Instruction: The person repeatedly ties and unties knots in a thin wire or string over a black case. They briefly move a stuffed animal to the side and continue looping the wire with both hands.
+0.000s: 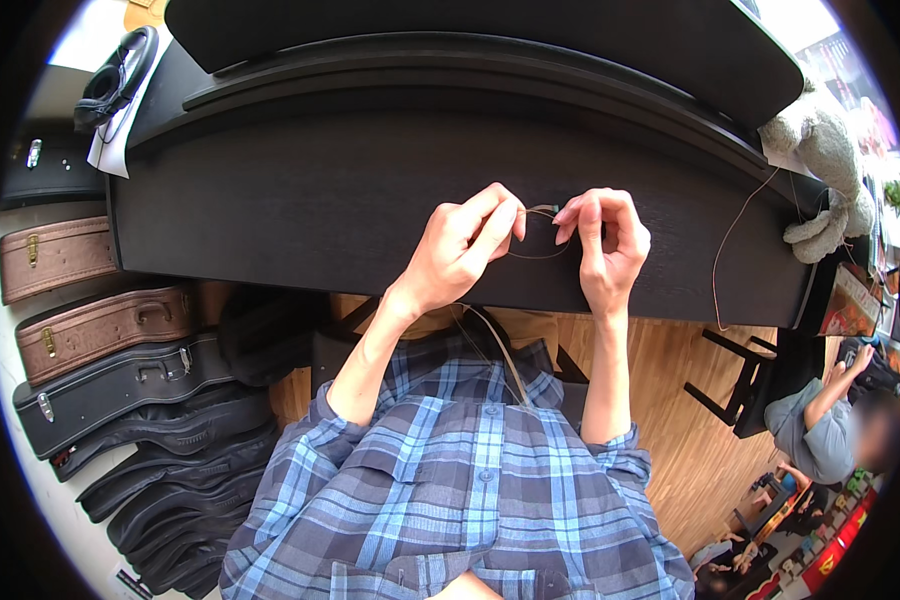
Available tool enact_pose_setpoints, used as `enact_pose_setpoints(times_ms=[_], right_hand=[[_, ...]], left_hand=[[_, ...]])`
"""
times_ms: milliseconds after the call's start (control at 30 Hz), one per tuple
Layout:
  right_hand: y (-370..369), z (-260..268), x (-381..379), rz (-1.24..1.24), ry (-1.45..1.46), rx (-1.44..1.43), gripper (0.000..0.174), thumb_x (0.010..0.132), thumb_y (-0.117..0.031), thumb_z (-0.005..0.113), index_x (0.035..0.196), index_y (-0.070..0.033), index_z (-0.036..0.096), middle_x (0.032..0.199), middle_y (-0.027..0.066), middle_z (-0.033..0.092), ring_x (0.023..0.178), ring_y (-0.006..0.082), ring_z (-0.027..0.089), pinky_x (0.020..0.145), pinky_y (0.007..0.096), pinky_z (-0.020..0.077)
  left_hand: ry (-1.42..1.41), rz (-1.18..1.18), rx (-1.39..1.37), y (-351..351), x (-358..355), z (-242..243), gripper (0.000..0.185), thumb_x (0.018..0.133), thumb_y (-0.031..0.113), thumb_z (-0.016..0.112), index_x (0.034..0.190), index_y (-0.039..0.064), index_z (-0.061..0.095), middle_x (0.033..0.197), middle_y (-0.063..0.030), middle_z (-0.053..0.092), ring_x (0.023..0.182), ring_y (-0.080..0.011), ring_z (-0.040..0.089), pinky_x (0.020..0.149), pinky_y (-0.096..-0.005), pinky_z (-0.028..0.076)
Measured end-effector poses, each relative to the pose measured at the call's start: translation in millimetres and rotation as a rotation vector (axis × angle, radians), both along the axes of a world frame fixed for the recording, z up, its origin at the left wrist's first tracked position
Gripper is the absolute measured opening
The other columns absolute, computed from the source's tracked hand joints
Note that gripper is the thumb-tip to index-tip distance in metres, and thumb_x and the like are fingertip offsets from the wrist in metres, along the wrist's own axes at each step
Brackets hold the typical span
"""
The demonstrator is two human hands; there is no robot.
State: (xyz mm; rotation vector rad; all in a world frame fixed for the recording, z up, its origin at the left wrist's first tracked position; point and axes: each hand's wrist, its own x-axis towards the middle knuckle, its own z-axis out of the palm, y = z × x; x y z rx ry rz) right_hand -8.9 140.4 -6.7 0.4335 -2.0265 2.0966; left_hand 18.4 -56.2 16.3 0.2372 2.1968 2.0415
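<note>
Between my hands, above a black wooden keyboard-instrument lid or desk top (307,187), runs a thin brownish cord (538,256) that forms a small loop. My left hand (469,240) pinches one side of the cord between thumb and fingers. Opposite it, my right hand (604,232) pinches the other side at the fingertips. A small greenish piece (555,209) shows beside the right fingertips; what it is cannot be told. A pale strand (506,345) hangs below the left wrist, in front of the plaid shirt. Another thin cord (716,255) trails over the surface at the right.
Black headphones (109,86) lie at the back left. Brown (105,322) and black instrument cases (131,375) stand in a row at the left. A grey plush toy (832,150) sits at the right. Below are a black stool (742,382) and a person in grey (814,431); more people are beyond.
</note>
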Motion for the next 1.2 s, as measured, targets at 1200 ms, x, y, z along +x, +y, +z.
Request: enact_pose_setpoints(times_ms=[1200], right_hand=[[-6, 7, -6, -0.032, 0.336, 0.515, 0.02, 0.078, 0.005, 0.082, 0.094, -0.007, 0.079, 0.089, 0.0038, 0.069, 0.079, 0.019, 0.066, 0.065, 0.0322, 0.058]], left_hand=[[0.11, 0.175, -0.143, 8, 1, -6, 0.023, 0.11, 0.017, 0.056, 0.094, 0.003, 0.063, 0.056, -0.001, 0.054, 0.049, -0.0061, 0.051, 0.048, -0.0251, 0.037]])
